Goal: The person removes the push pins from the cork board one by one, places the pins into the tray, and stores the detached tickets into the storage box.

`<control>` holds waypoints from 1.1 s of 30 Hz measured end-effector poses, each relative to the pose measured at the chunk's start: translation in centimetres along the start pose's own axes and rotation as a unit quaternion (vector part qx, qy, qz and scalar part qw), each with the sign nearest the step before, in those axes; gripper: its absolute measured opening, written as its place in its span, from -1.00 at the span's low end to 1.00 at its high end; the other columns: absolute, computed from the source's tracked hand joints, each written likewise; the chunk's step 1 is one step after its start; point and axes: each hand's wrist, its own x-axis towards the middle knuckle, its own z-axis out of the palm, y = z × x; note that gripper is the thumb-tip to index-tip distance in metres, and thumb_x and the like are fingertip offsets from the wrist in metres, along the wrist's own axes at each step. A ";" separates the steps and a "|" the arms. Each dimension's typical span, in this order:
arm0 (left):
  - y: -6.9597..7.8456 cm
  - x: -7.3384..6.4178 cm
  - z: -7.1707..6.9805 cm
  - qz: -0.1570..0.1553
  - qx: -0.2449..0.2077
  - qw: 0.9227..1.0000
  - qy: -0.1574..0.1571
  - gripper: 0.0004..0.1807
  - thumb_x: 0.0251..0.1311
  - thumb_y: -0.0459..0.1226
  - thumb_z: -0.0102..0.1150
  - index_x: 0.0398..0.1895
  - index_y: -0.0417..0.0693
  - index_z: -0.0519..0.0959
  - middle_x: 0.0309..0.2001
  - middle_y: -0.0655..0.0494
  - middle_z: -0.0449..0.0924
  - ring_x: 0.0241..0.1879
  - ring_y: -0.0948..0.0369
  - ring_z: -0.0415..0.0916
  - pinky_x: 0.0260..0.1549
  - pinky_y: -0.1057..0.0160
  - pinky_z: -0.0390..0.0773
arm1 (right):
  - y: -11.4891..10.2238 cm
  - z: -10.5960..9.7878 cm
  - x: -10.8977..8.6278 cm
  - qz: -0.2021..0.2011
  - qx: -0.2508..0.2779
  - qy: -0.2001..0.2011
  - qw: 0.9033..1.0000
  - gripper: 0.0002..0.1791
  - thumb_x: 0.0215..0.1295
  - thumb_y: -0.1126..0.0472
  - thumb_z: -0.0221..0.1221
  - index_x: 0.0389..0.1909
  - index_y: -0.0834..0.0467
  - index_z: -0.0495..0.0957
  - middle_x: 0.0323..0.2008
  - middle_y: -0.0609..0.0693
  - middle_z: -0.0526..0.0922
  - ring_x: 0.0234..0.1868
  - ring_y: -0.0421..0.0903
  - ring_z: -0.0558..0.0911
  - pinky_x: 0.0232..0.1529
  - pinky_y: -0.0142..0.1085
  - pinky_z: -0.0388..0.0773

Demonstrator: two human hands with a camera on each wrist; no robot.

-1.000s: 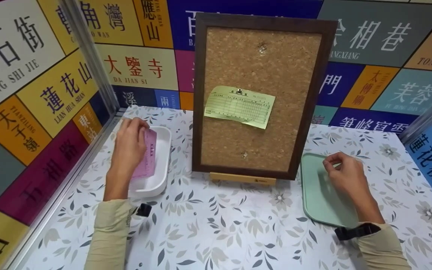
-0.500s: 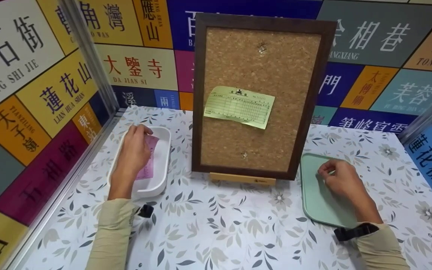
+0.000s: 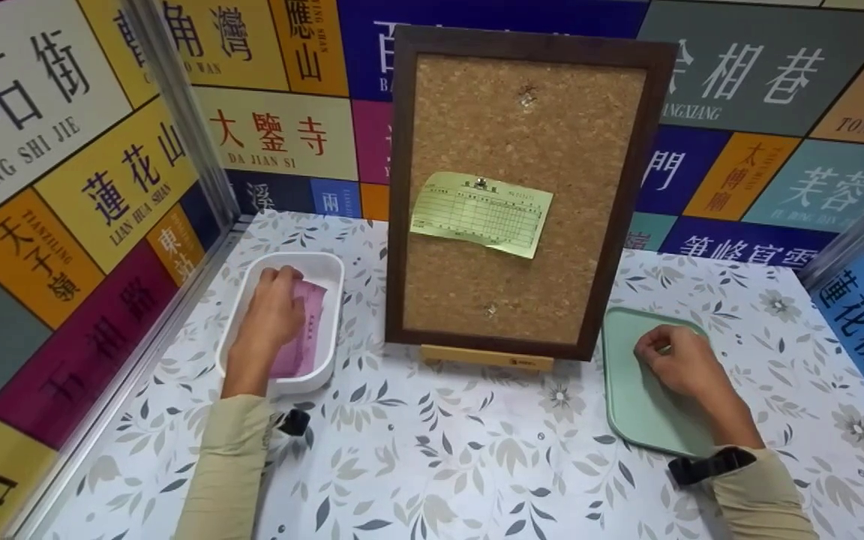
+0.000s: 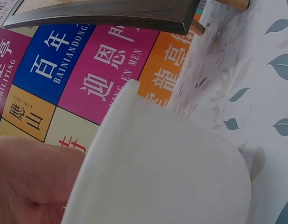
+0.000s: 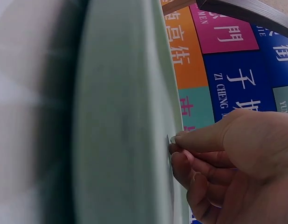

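Note:
My left hand [image 3: 271, 319] is over the white tray [image 3: 333, 300], fingers bent down at the upper edge of a pink printed slip [image 3: 308, 337] and pinching it; the fingertips are hidden in the head view. In the left wrist view, the tray's outer wall [image 4: 172, 172] covers most of the hand. Low over the pale green tray [image 3: 631, 412], my right hand [image 3: 683, 364] keeps its thumb and fingertips together. A tiny thin thing [image 5: 168, 138] shows at the thumb tip in the right wrist view, too small to name.
Between the trays, a cork board [image 3: 522, 135] in a dark frame leans on a wooden stand [image 3: 484, 357]. A green printed form [image 3: 481, 214] hangs from a pin [image 3: 481, 182]. Clear pins [image 3: 527, 97] also stick in the cork. Walls with printed signs enclose the back and sides.
My left hand has come nearer and slightly right, and the pink slip has shifted with it, lower in the white tray. My right hand has moved a little down and left.

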 end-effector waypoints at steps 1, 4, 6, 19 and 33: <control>0.0 0.0 0.0 -0.007 0.003 1.000 -0.006 -0.58 0.47 -0.44 0.07 0.36 -0.34 0.45 0.35 -0.47 0.37 0.34 -0.32 0.45 0.48 -0.27 0.41 | 0.0 0.0 0.0 0.002 0.000 -0.001 1.000 -0.85 0.46 0.22 0.31 -0.17 0.24 0.75 -0.20 0.17 0.79 -0.17 0.02 0.69 -0.15 -0.19 0.52; 0.0 0.1 -0.1 -0.032 0.008 0.999 -0.020 -0.54 0.51 -0.37 0.11 0.41 -0.32 0.42 0.39 -0.47 0.34 0.38 -0.32 0.43 0.49 -0.28 0.40 | 0.1 0.0 0.0 0.005 0.000 0.000 1.000 -0.84 0.47 0.21 0.30 -0.18 0.24 0.75 -0.19 0.18 0.79 -0.16 0.03 0.70 -0.13 -0.17 0.53; -0.1 0.1 -0.2 -0.045 0.014 0.998 -0.028 -0.50 0.52 -0.33 0.12 0.44 -0.32 0.40 0.41 -0.47 0.33 0.40 -0.33 0.41 0.49 -0.30 0.40 | 0.2 0.0 0.1 0.005 0.000 0.002 1.000 -0.84 0.47 0.20 0.31 -0.18 0.23 0.76 -0.20 0.18 0.80 -0.16 0.03 0.70 -0.12 -0.17 0.53; 0.7 -0.2 -0.7 -0.074 0.034 0.996 -0.034 -0.42 0.52 -0.17 0.18 0.48 -0.24 0.39 0.49 -0.43 0.31 0.42 -0.41 0.34 0.45 -0.37 0.38 | 0.1 -0.2 -0.1 0.015 -0.002 0.001 1.000 -0.84 0.46 0.19 0.32 -0.17 0.21 0.77 -0.18 0.17 0.80 -0.15 0.03 0.69 -0.13 -0.18 0.52; 3.3 -0.4 -1.1 0.021 0.003 0.998 0.065 -0.58 0.51 -0.20 0.18 0.32 -0.20 0.56 0.31 -0.32 0.57 0.38 -0.29 0.49 0.38 -0.29 0.49 | -0.5 -0.5 -0.4 -0.006 -0.006 0.058 0.998 -0.86 0.41 0.28 0.30 -0.12 0.19 0.78 -0.18 0.16 0.81 -0.29 -0.05 0.67 -0.20 -0.18 0.50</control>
